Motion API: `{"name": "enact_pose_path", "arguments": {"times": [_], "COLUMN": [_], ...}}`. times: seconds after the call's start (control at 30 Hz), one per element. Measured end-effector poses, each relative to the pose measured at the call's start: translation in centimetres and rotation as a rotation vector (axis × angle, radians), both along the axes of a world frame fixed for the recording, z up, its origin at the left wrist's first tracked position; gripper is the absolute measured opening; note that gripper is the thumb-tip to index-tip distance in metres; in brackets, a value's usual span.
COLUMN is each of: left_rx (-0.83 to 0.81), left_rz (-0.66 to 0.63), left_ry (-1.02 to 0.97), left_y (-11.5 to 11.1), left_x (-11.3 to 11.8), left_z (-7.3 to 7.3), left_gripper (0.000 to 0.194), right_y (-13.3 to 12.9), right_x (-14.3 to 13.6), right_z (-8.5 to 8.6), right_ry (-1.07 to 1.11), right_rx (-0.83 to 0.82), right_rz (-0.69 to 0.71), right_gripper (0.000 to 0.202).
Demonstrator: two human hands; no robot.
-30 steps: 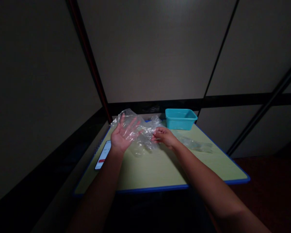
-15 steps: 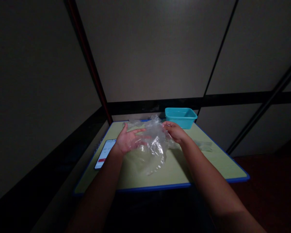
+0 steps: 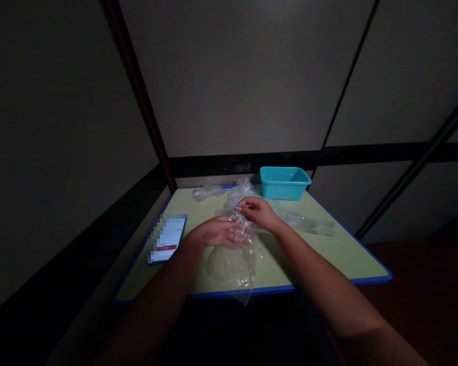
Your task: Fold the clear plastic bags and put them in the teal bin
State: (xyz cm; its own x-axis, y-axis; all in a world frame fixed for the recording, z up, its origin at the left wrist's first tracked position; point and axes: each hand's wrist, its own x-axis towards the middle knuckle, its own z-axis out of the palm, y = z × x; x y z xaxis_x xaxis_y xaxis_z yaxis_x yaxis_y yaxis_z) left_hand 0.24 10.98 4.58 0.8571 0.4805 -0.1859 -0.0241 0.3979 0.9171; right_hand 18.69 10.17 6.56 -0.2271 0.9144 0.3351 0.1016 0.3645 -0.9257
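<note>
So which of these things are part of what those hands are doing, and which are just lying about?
In use:
clear plastic bag, pinched by the right hand; the left hand is spread at it, inside or behind, I can't tell
table, beneath

Seemingly just lying about:
phone, left side
turquoise tub, back right
other clear plastic, right and back

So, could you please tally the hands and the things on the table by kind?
Hands: 2, left hand and right hand
Phone: 1
Tub: 1
Total: 4, leaving out the clear plastic, whose overlapping pieces I cannot count for sure.
</note>
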Motion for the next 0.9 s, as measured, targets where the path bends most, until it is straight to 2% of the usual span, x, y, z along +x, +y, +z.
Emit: {"name": "enact_pose_path", "arguments": {"times": [0.1, 0.2, 0.3, 0.4, 0.47, 0.53, 0.63, 0.77, 0.9], "left_rx": [-0.041, -0.075, -0.088, -0.090, -0.088, -0.089, -0.099, -0.118, -0.115], "left_rz": [0.069, 0.294, 0.526, 0.648, 0.681, 0.668, 0.627, 0.612, 0.575], "left_ry": [-0.035, -0.226, -0.473, -0.657, -0.720, -0.740, -0.732, -0.704, -0.703], "left_y": [0.1, 0.4, 0.6, 0.5, 0.4, 0.3, 0.3, 0.3, -0.1], "left_x": [0.1, -0.1, -0.1, -0.1, -0.1, 0.0, 0.1, 0.3, 0.3], "left_z": [0.5, 1.3, 2.2, 2.7, 2.7, 2.5, 2.2, 2.1, 2.6], "left_gripper": [0.034, 0.042, 0.045, 0.045, 0.044, 0.044, 0.045, 0.046, 0.046], "right_y": [0.4, 1.0, 1.6, 1.7, 1.4, 1.1, 1.0, 1.5, 1.8], "right_x": [0.6, 1.6, 2.4, 2.3, 1.8, 1.1, 0.4, 0.6, 0.6], "right_z": [0.0, 0.2, 0.3, 0.4, 0.4, 0.3, 0.0, -1.0, -2.2], "right_ry": [-0.014, 0.042, 0.238, 0.400, 0.462, 0.526, 0.656, 0.697, 0.629], "right_rx": [0.147, 0.255, 0.174, -0.176, -0.438, -0.587, -0.610, -0.542, -0.578], "right_rz": [-0.186, -0.484, -0.629, -0.523, -0.350, -0.185, -0.075, -0.124, -0.125], "right_gripper": [0.025, 0.030, 0.033, 0.030, 0.028, 0.023, 0.009, 0.013, 0.015]}}
